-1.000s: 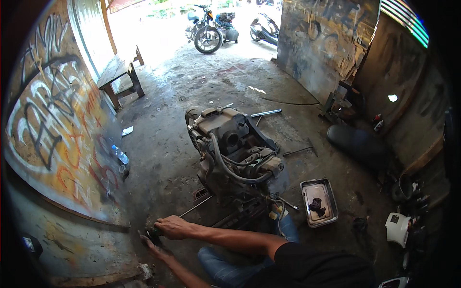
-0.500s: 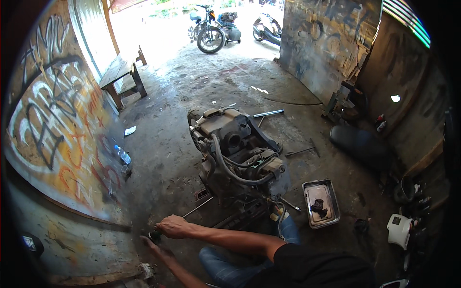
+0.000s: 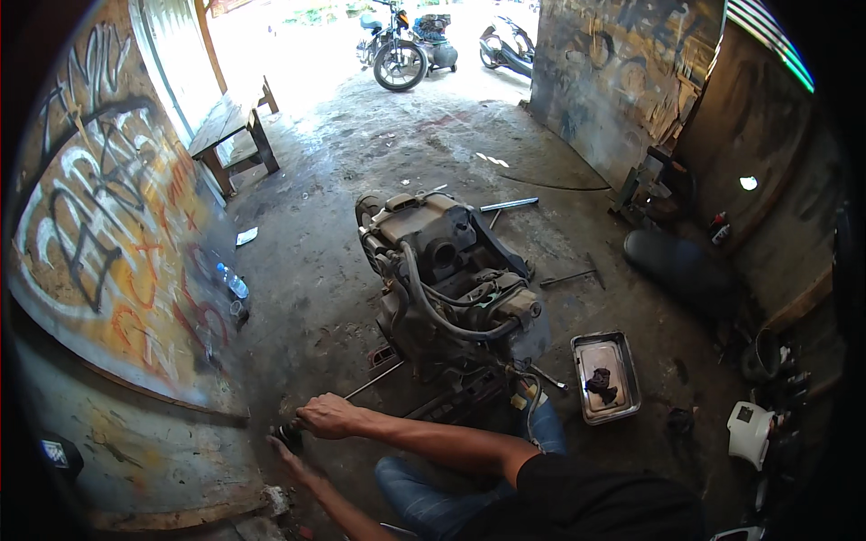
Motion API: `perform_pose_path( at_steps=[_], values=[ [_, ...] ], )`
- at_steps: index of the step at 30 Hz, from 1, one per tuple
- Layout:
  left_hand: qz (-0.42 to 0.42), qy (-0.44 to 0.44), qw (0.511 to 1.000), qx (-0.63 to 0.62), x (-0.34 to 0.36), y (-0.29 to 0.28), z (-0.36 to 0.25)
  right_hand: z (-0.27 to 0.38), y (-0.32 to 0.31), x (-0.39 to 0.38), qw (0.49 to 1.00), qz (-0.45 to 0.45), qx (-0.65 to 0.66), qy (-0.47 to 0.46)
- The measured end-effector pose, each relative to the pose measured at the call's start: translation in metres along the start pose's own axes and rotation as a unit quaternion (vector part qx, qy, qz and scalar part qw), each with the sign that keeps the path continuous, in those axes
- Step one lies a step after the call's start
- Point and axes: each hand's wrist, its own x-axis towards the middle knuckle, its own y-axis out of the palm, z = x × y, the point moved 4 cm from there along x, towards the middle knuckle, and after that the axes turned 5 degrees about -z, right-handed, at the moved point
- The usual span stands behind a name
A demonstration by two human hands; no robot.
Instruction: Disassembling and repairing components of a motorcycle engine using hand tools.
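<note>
Saw one small, dark, roundish object (image 3: 290, 433) low at left, between bare right hand (image 3: 327, 417) with curled fingers and bare left hand (image 3: 291, 462) with straighter fingers, cannot tell exact grip; counted one grimy grey-brown engine assembly (image 3: 449, 281), one shiny rectangular metal tray (image 3: 591, 350), one crumpled dark cloth (image 3: 600, 386) inside.

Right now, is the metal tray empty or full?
Neither: a dark crumpled lump, perhaps a rag, lies in the metal tray, with the bottom showing around it.
</note>
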Motion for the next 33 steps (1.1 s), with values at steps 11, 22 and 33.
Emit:
perform_pose_path(
  at_steps=[11,22,33],
  values=[
    [0.031,0.04,0.998,-0.03,-0.008,0.012,0.006,0.004,0.001,-0.016,0.977,-0.176,0.043,-0.111],
    [0.003,0.014,1.0,-0.011,0.0,0.006,0.015,0.003,0.01,-0.012,0.985,-0.15,0.0,-0.088],
    [0.089,0.062,0.984,-0.14,-0.01,0.024,-0.005,0.0,0.006,-0.004,0.998,0.033,-0.05,0.014]
  ],
)
